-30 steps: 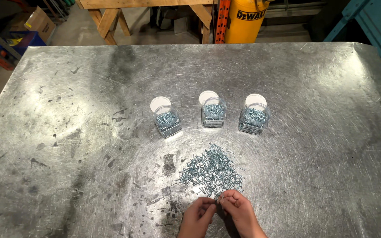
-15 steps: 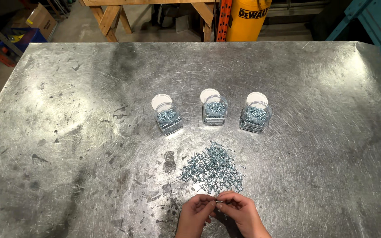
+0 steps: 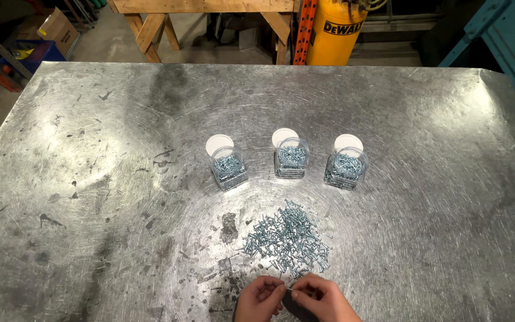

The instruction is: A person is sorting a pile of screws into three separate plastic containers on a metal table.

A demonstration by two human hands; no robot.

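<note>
At the near edge of the metal table (image 3: pixel 90 179), I am watching the left hand (image 3: pixel 259 298) and right hand (image 3: pixel 320 298) pinching one small screw (image 3: pixel 289 288) between closed fingertips (sorting, I judge), just below the screw pile (image 3: pixel 287 237), needing next a matching jar (image 3: pixel 290 158).

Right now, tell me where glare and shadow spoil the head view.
Head view: glare whitens the metal table near its far right corner, with a fainter sheen at far left; a dark patch lies near the far edge. The screw pile and three jars stay sharp. The left hand and right hand are cut by the bottom edge, a small shadow between them.
</note>
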